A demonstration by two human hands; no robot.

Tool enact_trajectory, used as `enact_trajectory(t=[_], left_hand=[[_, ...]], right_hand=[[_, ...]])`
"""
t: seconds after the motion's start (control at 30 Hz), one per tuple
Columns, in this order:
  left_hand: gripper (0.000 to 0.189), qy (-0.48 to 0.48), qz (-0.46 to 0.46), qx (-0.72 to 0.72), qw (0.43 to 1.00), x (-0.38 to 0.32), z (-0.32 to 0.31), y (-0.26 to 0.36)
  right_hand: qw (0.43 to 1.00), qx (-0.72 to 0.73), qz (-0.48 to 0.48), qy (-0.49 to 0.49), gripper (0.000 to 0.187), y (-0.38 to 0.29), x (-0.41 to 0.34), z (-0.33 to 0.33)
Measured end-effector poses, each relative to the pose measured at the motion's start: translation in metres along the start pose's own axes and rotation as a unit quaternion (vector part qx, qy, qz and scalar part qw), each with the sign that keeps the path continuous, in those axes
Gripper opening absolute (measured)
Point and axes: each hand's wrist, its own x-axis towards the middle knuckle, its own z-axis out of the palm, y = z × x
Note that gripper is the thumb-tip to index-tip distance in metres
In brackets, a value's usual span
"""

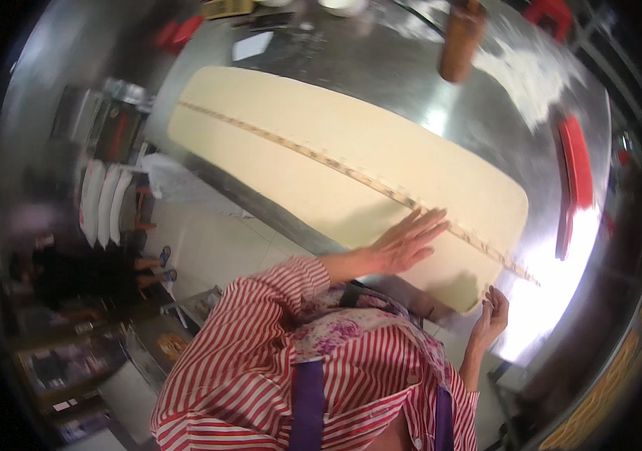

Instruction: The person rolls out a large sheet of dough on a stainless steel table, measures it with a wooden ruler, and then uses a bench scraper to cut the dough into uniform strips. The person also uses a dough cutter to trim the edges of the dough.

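A long, flat sheet of dough (298,118) lies across the steel table, and a thin wooden measuring stick (321,158) runs along its length. My left hand (408,242) rests with spread fingers over the dough, fingertips at the stick's lower edge; whether they press on it cannot be told. The stick's right end sticks out past the dough. Below that end, beside the dough's lower right corner, my right hand (490,318) is raised with curled fingers. Whether it pinches the dough's edge cannot be told.
A brown cylindrical container (462,48) stands on the steel table (377,62) near scattered flour (529,79). A red plastic object (576,169) lies at the right. A white card (253,46) is at the far left. Filled white sacks (108,203) and a person (90,276) are beyond the table's left side.
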Motion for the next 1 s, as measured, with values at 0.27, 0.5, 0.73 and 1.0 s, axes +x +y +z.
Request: enact_trajectory(t=[0.27, 0.5, 0.73, 1.0], left_hand=[[0.054, 0.210, -0.167, 0.000, 0.963, -0.114, -0.050, -0.009], [0.054, 0.319, -0.290, 0.014, 0.902, -0.217, -0.105, -0.069], [0.053, 0.388, -0.313, 0.036, 0.866, -0.288, -0.188, -0.140], [0.056, 0.437, -0.349, 0.037, 0.828, -0.317, -0.258, -0.203]], right_hand=[[0.970, -0.109, -0.174, -0.126, 0.029, -0.053, 0.019, 0.106], [0.911, -0.132, -0.291, -0.261, 0.029, -0.109, -0.034, 0.251], [0.881, -0.204, -0.355, -0.238, 0.035, -0.131, -0.067, 0.334], [0.842, -0.234, -0.419, -0.248, 0.040, -0.165, -0.053, 0.420]])
